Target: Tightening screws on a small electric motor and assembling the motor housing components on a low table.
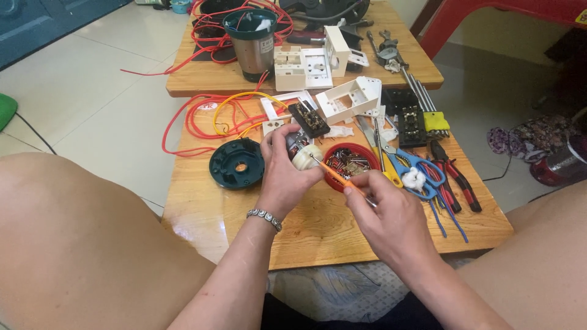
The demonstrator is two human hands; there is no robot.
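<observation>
Head view: left hand (282, 174) closed around a small motor (301, 151) with a cream plastic end, held just above the wooden table (306, 229). Right hand (385, 208) pinching an orange-handled screwdriver (335, 176), tip touching the motor's cream end. Just beyond both hands, a red bowl (351, 160) of small metal parts; left of the left hand, a dark green round base (237, 163); right of the right hand, blue scissors (413, 170) and red-handled pliers (455, 177).
</observation>
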